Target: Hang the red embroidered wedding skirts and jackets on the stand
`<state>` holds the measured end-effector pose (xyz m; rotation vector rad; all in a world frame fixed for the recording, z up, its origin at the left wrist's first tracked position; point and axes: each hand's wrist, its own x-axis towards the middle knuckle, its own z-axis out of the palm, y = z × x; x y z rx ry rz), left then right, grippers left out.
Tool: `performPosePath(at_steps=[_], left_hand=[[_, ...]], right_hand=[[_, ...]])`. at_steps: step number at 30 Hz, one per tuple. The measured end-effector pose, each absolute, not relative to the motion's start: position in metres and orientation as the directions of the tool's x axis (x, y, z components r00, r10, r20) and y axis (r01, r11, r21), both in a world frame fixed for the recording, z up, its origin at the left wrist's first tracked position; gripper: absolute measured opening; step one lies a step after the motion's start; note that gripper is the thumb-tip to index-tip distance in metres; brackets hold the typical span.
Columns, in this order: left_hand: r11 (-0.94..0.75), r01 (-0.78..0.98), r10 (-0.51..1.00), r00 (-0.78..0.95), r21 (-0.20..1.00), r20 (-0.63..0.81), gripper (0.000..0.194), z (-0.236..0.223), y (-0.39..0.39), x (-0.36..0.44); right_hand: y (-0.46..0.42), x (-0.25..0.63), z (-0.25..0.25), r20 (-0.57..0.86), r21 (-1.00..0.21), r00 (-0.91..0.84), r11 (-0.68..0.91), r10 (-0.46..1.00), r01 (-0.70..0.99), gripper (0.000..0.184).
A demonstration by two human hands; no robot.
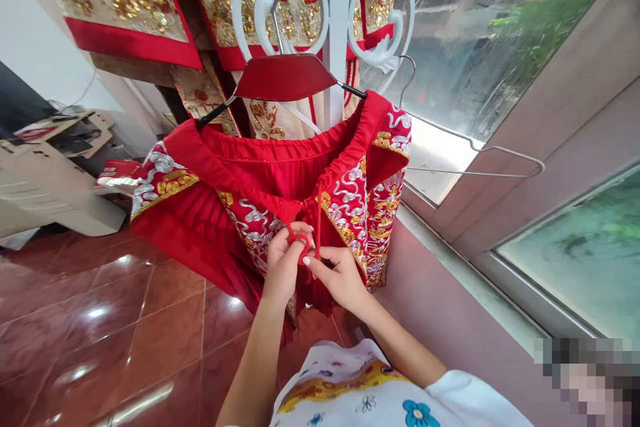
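2 hands (pixel 283 259) hold a red garment's (pixel 250 190) cord (pixel 299 237) below a plain hanger (pixel 286 77).

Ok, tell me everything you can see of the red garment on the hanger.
The red garment hangs by its gathered top edge from a hanger, near a window. Its cloth looks smooth, pleated in places; panels carry silver and gold embroidery. Red cord hangs from the near top edge, looped between the left hand and right hand. Whether it is knotted is unclear.
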<state>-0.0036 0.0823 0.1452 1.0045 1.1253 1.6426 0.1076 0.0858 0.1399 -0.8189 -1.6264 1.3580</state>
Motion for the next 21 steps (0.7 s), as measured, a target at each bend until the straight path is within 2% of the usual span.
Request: performPosePath(at_steps=[3, 8, 10, 12, 15, 17, 19, 21], left_hand=[[-0.177, -0.317, 0.965, -0.243, 0.932, 0.100, 0.003, 0.146, 0.080, -0.010], [-0.083, -0.580, 0.995, -0.088, 0.811, 0.039, 0.039, 0.154, 0.078, -0.014], [-0.085, -0.595, 0.995, -0.094, 0.799, 0.036, 0.041, 0.155, 0.078, -0.013], [-0.133, -0.493, 0.986, -0.156, 0.860, 0.064, 0.032, 0.152, 0.078, -0.011], [-0.228, -0.153, 0.932, -0.321, 0.962, 0.170, 0.009, 0.144, 0.076, -0.009], [-0.231, 0.029, 0.901, -0.372, 0.972, 0.225, 0.007, 0.140, 0.073, -0.010], [-0.230, 0.109, 0.894, -0.369, 0.967, 0.254, 0.011, 0.138, 0.071, -0.012], [-0.241, 0.112, 0.893, -0.363, 0.964, 0.265, 0.010, 0.140, 0.069, -0.015]], right_hand=[[0.086, 0.105, 0.141, 0.124, -0.991, -0.484, 0.087, 0.866, -0.098, 0.038], [0.087, 0.100, 0.140, 0.081, -0.983, -0.551, -0.024, 0.831, -0.181, 0.040], [0.087, 0.099, 0.140, 0.065, -0.982, -0.541, -0.043, 0.839, -0.185, 0.041], [0.087, 0.097, 0.141, 0.066, -0.985, -0.497, -0.025, 0.865, -0.173, 0.040], [0.084, 0.093, 0.142, 0.097, -0.992, -0.430, 0.055, 0.898, -0.109, 0.033], [0.083, 0.091, 0.143, 0.105, -0.994, -0.419, 0.085, 0.902, -0.066, 0.032], [0.082, 0.090, 0.142, 0.118, -0.993, -0.414, 0.102, 0.903, -0.059, 0.032], [0.083, 0.090, 0.141, 0.129, -0.991, -0.430, 0.099, 0.894, -0.092, 0.037]])
